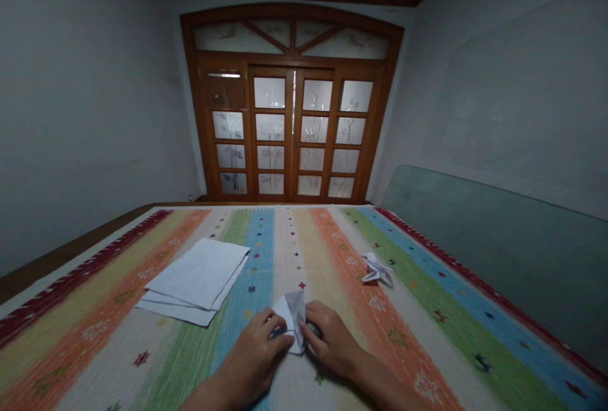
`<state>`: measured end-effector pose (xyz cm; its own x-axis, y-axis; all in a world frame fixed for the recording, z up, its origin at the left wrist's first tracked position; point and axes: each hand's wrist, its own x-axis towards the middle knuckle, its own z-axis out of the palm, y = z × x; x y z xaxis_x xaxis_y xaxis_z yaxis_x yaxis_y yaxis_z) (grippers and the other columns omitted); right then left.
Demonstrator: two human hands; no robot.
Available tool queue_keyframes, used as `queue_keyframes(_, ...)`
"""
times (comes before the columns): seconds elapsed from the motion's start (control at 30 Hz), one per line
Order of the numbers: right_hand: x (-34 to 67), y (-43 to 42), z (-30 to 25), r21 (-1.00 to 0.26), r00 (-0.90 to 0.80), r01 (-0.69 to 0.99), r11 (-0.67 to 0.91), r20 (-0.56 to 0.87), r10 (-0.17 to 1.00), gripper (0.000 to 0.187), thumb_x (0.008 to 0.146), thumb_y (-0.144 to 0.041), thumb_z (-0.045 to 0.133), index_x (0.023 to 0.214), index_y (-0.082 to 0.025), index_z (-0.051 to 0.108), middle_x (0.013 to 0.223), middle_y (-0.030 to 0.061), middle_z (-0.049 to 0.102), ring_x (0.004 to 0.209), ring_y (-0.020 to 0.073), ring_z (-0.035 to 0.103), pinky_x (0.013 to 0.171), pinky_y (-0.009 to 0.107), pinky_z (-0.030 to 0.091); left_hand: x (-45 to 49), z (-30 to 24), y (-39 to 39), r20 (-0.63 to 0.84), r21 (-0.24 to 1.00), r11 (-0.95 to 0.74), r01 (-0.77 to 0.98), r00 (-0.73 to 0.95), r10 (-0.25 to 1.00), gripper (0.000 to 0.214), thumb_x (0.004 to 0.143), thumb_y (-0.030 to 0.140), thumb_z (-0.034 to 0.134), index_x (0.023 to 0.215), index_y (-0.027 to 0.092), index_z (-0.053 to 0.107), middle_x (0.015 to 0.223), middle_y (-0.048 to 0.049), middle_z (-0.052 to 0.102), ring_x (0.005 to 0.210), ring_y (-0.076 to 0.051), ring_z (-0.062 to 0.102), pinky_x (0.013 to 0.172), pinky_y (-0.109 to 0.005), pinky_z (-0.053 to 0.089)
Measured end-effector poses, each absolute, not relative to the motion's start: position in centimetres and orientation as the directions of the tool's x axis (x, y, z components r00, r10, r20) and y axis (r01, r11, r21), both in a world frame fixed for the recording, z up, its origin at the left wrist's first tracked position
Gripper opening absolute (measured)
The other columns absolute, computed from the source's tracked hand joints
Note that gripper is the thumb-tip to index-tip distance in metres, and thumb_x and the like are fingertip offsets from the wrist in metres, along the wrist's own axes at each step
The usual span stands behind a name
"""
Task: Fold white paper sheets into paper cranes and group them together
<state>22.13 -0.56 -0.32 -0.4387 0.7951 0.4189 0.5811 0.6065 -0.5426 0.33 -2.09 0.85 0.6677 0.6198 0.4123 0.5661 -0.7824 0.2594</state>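
A partly folded piece of white paper [295,311] rests on the striped tablecloth, close in front of me. My left hand [256,346] pinches its left side, thumb on top and fingers curled behind. On the other side, my right hand [332,338] grips the right edge between thumb and fingers. Creases and a raised flap show on the paper; its lower layers are partly hidden by my fingers. To the right lies a folded white paper figure [377,269] with pointed ends, apart from both hands.
A loose stack of white paper sheets [197,277] lies to the left on the tablecloth [304,240]. Along the right side runs a pale green upright panel [494,233]. Wooden doors with glass panes [292,126] stand beyond the table's far edge.
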Motion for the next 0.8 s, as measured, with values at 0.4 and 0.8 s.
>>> queue_keyframes(0.4,22.2,-1.1,0.1,-0.528,-0.488,0.586,0.614,0.375,0.788,0.022,0.079,-0.015,0.067,0.099,-0.022,0.067,0.106,0.0072,0.070,0.101,0.0252,0.062,0.091,0.036,0.047,-1.7,2.8,-0.7,0.258,0.518,-0.703,0.488,0.695,0.672,0.034,0.089,0.008,0.065,0.109,0.033,0.077,0.116,-0.0028,0.073,0.113,-0.025,0.058,0.100,-0.038,0.045)
queue_keyframes(0.8,22.2,-1.3,0.6,-0.516,-0.524,0.586,0.625,0.347,0.778,0.031,0.076,-0.018,0.075,0.105,-0.024,0.069,0.112,0.0080,0.068,0.104,0.0268,0.061,0.093,0.039,0.048,-3.9,3.2,1.3,0.259,0.594,-0.602,0.535,0.581,0.772,0.016,0.088,0.032,0.067,0.085,0.024,0.081,0.098,-0.0056,0.077,0.097,-0.024,0.064,0.102,-0.038,0.041)
